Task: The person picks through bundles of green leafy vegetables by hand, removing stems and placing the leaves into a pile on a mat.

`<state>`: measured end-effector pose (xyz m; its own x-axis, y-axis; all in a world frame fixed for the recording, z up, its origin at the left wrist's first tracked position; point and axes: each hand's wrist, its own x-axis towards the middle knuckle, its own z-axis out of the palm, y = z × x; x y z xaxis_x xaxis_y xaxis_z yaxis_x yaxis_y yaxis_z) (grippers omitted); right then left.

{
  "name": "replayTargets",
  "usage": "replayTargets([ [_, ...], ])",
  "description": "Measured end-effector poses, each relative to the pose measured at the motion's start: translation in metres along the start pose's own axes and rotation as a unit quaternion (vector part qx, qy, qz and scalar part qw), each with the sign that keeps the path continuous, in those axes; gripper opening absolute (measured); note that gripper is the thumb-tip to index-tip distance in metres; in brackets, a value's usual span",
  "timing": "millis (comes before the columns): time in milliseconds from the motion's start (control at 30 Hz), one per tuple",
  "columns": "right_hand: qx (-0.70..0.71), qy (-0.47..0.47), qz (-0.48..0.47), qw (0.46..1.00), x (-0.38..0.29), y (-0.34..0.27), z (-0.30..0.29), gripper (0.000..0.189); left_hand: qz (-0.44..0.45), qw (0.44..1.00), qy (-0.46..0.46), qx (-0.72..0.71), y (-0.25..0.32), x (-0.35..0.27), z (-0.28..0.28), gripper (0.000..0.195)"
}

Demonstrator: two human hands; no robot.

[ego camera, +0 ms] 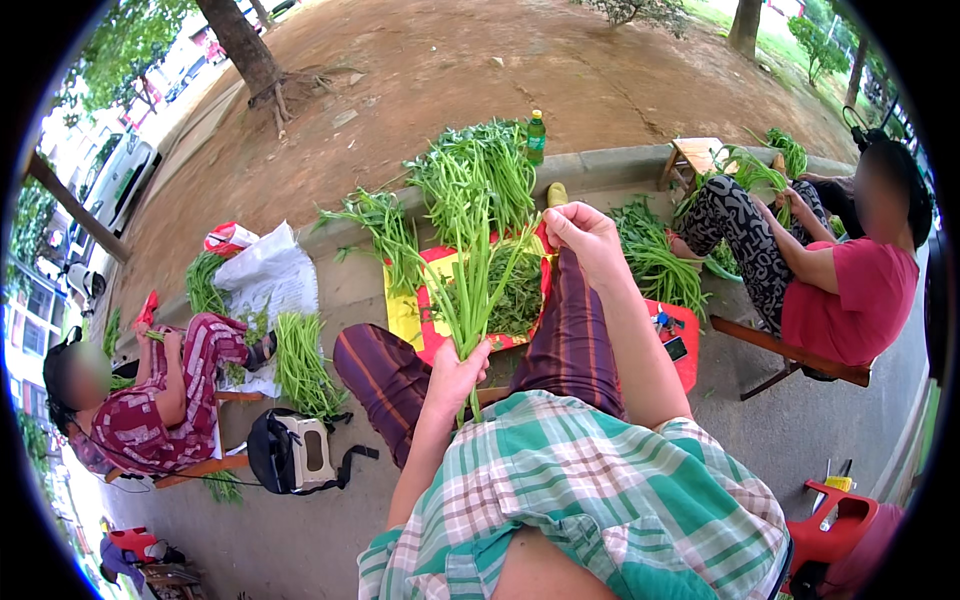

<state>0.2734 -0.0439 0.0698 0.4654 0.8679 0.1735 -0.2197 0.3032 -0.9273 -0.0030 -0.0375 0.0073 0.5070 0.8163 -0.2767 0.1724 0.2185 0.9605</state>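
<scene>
My left hand (pixel 457 371) is closed around the lower part of a bunch of long green leafy-vegetable stems (pixel 469 300), held upright above my lap. The stem ends stick out below the fist. Up and to the right, my right hand (pixel 589 236) pinches thumb against fingers at the leafy tip of one stem that leans out of the bunch. Beneath the bunch, between my knees, a red and yellow bag (pixel 420 330) lies spread with a heap of picked leaves (pixel 514 289) on it. A large pile of uncut greens (pixel 476 176) rests just beyond, against the kerb.
A green bottle (pixel 535 139) stands on the kerb (pixel 600 161). More greens (pixel 652 259) lie at right, near a red stool (pixel 675 352) carrying a phone (pixel 675 348). People sit sorting greens at left (pixel 165 397) and right (pixel 847 292). A black bag (pixel 274 454) lies left of me.
</scene>
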Motion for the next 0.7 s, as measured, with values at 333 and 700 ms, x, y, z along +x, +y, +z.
replayTargets([
  [333,0.091,0.128,0.041,0.987,0.023,0.023,0.022,0.015,0.043,0.998,-0.039,0.032,0.018,-0.003,0.014,0.021],
  [700,0.178,0.177,0.064,0.966,0.05,0.039,0.022,0.016,0.053,0.996,-0.032,0.063,0.031,-0.001,0.021,0.02],
])
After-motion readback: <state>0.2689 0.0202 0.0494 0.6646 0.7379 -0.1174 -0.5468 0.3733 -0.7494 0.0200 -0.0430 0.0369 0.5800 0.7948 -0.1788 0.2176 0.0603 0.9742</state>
